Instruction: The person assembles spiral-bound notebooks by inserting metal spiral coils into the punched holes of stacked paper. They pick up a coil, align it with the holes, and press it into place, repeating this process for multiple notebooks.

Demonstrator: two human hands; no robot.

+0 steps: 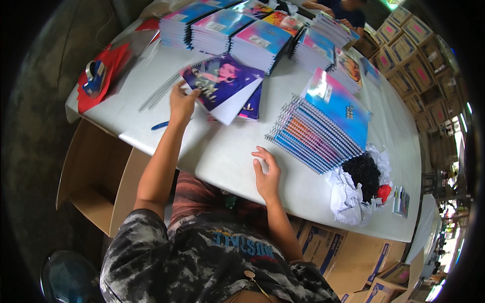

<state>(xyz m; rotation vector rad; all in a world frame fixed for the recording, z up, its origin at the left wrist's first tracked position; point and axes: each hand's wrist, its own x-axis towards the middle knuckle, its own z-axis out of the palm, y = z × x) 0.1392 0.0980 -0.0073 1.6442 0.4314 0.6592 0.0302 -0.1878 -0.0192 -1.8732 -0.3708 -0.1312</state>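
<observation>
My left hand [183, 102] pinches the near-left edge of a notebook [221, 81] with a dark purple illustrated cover, which lies tilted with white paper fanned out under it. Beneath is another purple cover [250, 107], mostly hidden. Silvery wire spirals [160, 92] lie on the table just left of that hand, and a blue pen [160, 125] rests by my wrist. My right hand [266, 174] holds nothing, its fingers apart, over the table near the front edge. To its right, a leaning row of spiral notebooks [323, 123] with blue and pink covers is fanned out.
Stacks of notebooks [217, 30] stand along the far side, where another person [348, 15] sits. Crumpled paper with black shreds [361, 177] lies at right. A tape dispenser [94, 81] sits on red material at left. Cardboard boxes [96, 177] stand below the table edge.
</observation>
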